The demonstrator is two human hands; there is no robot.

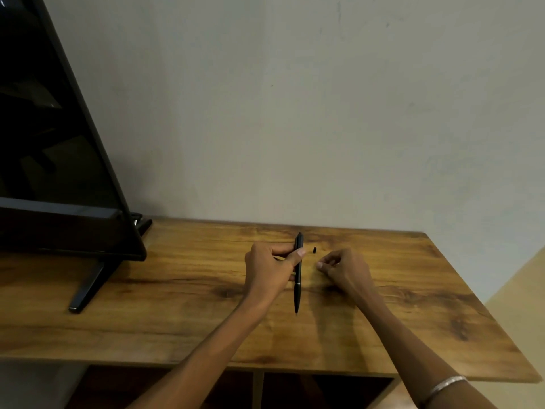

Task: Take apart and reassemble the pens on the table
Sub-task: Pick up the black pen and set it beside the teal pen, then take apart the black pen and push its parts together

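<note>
My left hand (269, 270) grips a black pen (298, 287) between thumb and fingers, holding it nearly upright over the wooden table (177, 305), tip pointing toward me. A small black pen part (314, 250) lies on the table just right of the pen's top. My right hand (343, 268) hovers to the right of the pen with its fingers curled and fingertips pinched together; whether something tiny sits between them is too small to tell.
A black TV (56, 143) on angled feet (88, 287) stands at the left of the table. A plain wall rises right behind the table. Open shelf compartments (318, 391) show below the front edge.
</note>
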